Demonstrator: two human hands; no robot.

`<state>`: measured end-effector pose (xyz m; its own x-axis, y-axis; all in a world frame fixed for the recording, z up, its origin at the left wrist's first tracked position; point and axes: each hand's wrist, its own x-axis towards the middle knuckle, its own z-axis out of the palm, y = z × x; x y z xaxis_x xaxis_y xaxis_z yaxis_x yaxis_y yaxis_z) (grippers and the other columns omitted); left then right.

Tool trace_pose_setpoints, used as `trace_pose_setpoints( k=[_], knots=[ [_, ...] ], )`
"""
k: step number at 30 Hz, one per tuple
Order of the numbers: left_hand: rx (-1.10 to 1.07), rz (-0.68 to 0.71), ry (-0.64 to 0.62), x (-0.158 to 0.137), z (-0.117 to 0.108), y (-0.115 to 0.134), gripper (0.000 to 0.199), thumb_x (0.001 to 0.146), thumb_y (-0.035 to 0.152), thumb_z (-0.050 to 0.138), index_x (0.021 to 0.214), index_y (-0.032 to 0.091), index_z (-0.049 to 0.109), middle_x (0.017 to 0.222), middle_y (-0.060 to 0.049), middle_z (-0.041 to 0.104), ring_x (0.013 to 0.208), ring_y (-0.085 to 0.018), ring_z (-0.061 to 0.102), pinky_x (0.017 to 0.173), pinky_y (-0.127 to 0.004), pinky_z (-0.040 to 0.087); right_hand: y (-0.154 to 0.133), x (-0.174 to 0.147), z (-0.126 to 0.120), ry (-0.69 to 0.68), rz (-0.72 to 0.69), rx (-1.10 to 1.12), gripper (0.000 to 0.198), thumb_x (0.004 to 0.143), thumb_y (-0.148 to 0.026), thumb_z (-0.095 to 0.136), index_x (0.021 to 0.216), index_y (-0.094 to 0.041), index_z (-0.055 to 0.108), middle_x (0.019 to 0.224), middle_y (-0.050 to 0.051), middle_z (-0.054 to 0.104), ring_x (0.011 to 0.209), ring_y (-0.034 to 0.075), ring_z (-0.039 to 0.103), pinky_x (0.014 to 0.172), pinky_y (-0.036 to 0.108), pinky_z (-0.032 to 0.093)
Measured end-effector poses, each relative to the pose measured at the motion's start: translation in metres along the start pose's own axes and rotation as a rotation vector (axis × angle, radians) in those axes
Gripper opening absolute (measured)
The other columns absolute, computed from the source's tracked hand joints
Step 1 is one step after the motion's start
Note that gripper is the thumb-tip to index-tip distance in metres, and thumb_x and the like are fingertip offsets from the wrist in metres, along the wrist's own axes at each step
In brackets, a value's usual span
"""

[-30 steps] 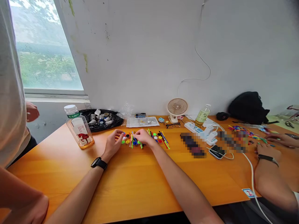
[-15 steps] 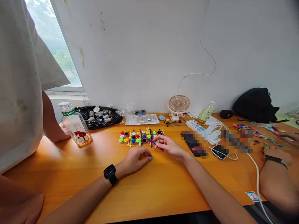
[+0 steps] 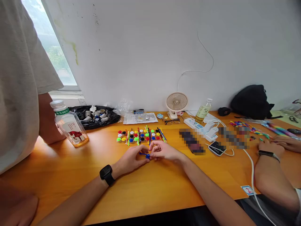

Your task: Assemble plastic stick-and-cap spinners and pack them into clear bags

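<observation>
A blue disc (image 3: 148,156) met a slim blue stick (image 3: 142,153) above the worktop (image 3: 150,191), whether joined could not be told; the remaining discs (image 3: 132,140) and sticks (image 3: 139,138) lay beyond, seemingly unused. Of the hands, the left hand (image 3: 129,160), curled nearly closed, pinched the blue disc; the right hand (image 3: 166,151), fingers bent inward, touched its other side, its grip unclear
</observation>
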<state>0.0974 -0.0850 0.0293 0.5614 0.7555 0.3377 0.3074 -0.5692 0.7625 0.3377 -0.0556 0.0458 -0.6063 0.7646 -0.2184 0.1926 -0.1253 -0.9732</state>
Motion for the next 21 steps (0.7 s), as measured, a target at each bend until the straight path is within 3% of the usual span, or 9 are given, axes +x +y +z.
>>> trace_pose_setpoints(
  k=[5, 11, 16, 21],
  knots=[
    [0.085, 0.004, -0.005, 0.001, -0.001, -0.004, 0.014, 0.097, 0.032, 0.07, 0.108, 0.027, 0.077, 0.102, -0.004, 0.079, 0.093, -0.021, 0.072, 0.081, -0.03, 0.054, 0.0, 0.003, 0.002, 0.052, 0.04, 0.008, 0.062, 0.064, -0.054, 0.095, 0.095, -0.021, 0.053, 0.075, -0.001, 0.073, 0.062, 0.014, 0.065, 0.058, 0.024, 0.044],
    [0.088, -0.038, 0.02, 0.001, 0.0, -0.003, 0.014, 0.097, 0.034, 0.07, 0.105, 0.024, 0.076, 0.098, -0.003, 0.079, 0.085, -0.02, 0.071, 0.075, -0.028, 0.052, 0.008, 0.01, 0.005, 0.071, -0.052, 0.025, 0.057, 0.066, -0.052, 0.094, 0.093, -0.019, 0.056, 0.074, -0.001, 0.07, 0.067, 0.013, 0.061, 0.066, 0.024, 0.041],
    [0.116, -0.046, 0.028, 0.0, 0.0, -0.003, 0.014, 0.097, 0.036, 0.071, 0.099, 0.023, 0.076, 0.092, -0.003, 0.078, 0.081, -0.018, 0.069, 0.073, -0.027, 0.05, 0.011, 0.016, 0.007, 0.201, -0.113, -0.045, 0.058, 0.06, -0.051, 0.097, 0.088, -0.018, 0.058, 0.075, -0.004, 0.062, 0.071, 0.012, 0.057, 0.07, 0.025, 0.042],
    [0.199, -0.015, -0.006, -0.001, 0.0, -0.003, 0.019, 0.1, 0.037, 0.065, 0.1, 0.022, 0.077, 0.092, -0.005, 0.077, 0.082, -0.02, 0.069, 0.074, -0.028, 0.051, 0.009, 0.016, 0.01, 0.197, -0.149, -0.069, 0.056, 0.062, -0.051, 0.095, 0.088, -0.018, 0.057, 0.077, -0.003, 0.061, 0.072, 0.012, 0.055, 0.071, 0.026, 0.043]
  ],
)
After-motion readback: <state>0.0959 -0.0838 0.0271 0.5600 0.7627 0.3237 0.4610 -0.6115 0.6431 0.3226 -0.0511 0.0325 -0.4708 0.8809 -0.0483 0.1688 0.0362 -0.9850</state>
